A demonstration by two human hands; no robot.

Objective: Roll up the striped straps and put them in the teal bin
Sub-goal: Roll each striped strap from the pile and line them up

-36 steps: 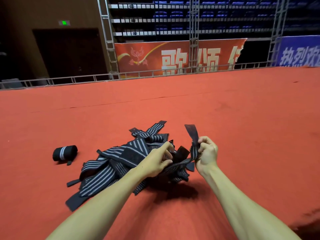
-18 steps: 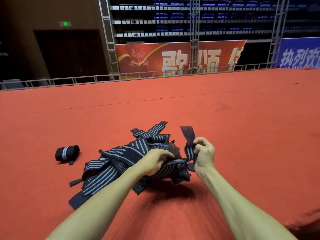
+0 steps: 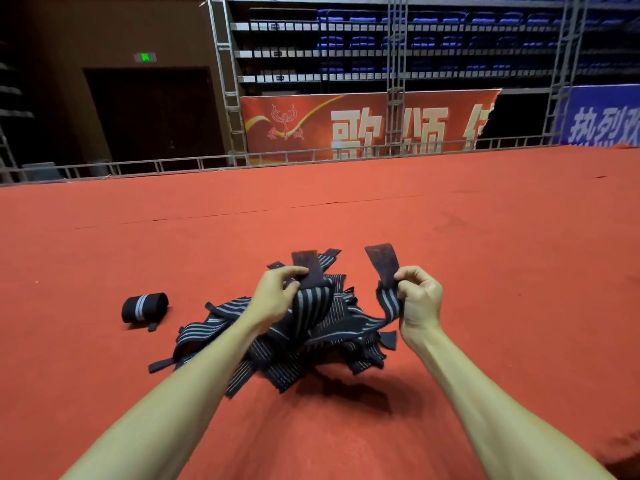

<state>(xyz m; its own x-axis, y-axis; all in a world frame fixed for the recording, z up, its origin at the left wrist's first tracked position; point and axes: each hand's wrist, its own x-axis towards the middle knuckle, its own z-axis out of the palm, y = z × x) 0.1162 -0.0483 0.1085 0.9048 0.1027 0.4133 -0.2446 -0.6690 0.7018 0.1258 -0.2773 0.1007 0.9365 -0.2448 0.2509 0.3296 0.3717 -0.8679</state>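
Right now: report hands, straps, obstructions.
Left hand grips a strap end; right hand pinches another. Strap pile unrolled on the carpet, one rolled strap to its left. Teal bin not in view.

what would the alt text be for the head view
A person's left hand and right hand each hold up a dark-tipped strap end from a tangled pile of striped straps on a red carpet. One rolled strap lies apart, left of the pile.

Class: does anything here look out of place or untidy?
Yes: the striped straps lie in a tangled heap on the red carpet, one rolled strap sits apart at its left, and no teal bin shows.
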